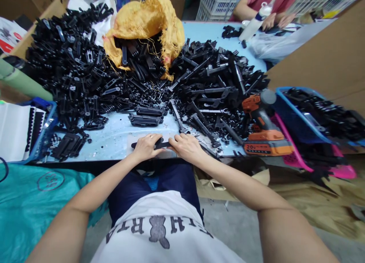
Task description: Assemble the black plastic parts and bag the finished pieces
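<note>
Okay so left hand [147,145] and right hand [186,145] are at the near edge of the tabletop [115,135], fingers of both pinching a long black part [163,145]. Two dark pieces [146,120] lie at 11 o'clock from it, orange drill [264,129] at 3, yellow sack [139,21] way back near 12.

Site: was a small-parts assembly workshop.
Blue bench [111,137]: bore heaped black parts [81,70] and loose screws [155,94].
Tool: a cordless drill [266,122] lay beside the parts.
</note>
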`<state>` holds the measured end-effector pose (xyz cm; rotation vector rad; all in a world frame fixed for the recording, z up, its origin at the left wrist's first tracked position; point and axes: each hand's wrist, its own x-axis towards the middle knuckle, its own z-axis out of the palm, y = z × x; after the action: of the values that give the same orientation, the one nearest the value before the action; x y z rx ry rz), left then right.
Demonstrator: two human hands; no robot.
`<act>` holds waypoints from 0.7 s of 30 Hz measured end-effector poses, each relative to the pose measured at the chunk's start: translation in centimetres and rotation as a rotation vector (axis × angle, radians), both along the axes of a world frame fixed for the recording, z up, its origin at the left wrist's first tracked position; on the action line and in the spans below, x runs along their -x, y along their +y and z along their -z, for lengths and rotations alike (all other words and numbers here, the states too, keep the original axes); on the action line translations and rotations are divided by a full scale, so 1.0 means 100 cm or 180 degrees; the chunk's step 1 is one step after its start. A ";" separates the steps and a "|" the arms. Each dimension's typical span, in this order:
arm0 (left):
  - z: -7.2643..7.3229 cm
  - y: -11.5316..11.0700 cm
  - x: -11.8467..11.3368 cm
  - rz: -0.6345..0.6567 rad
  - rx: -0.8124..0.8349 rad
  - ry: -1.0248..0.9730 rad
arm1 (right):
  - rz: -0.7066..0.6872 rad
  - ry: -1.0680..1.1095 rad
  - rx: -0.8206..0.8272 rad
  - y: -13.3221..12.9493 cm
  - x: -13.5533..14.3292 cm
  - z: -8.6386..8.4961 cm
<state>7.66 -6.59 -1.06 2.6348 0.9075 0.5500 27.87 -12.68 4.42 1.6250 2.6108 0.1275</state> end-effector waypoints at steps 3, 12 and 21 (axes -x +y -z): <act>0.001 0.000 0.003 0.0170 0.0015 -0.0002 | -0.0225 -0.0003 -0.0003 0.000 -0.002 0.001; -0.017 0.009 0.014 0.0381 -0.0212 0.1078 | 0.0157 0.0432 0.0011 0.000 -0.008 0.019; -0.030 0.051 -0.034 -0.0449 -0.0154 0.0670 | 0.1227 0.0502 -0.0103 -0.030 -0.084 0.052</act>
<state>11.05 -1.45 1.93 2.7246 1.1630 0.3343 36.30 -15.64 -0.80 2.1933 2.3481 0.0214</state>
